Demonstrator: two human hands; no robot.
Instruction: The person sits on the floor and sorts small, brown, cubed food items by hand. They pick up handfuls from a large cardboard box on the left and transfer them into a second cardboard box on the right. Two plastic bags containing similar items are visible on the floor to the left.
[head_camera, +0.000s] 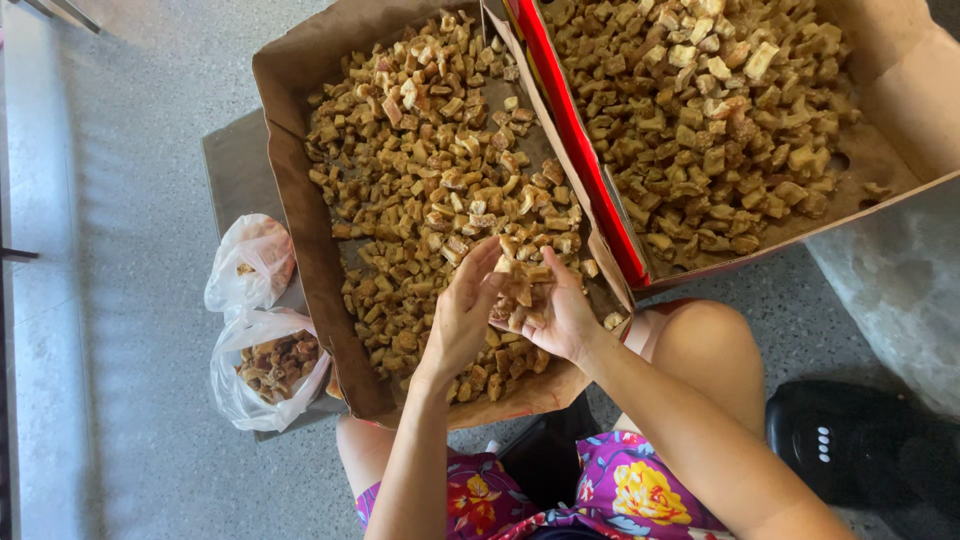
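A brown cardboard box (300, 220) lies in front of me, spread with several small brown dried chunks (420, 170). My right hand (562, 318) is cupped palm up over the box's near end and holds a handful of these chunks (520, 285). My left hand (462, 312) stands edge-on beside it, fingers straight and touching the pile in the right palm. Both hands hover just above the box's contents.
A second cardboard box (900, 90) with a red flap (575, 140) holds more chunks at the upper right. Two white plastic bags (262, 345) lie left of the near box, the lower one holding darker pieces. A black sandal (850, 440) rests on the speckled floor, right.
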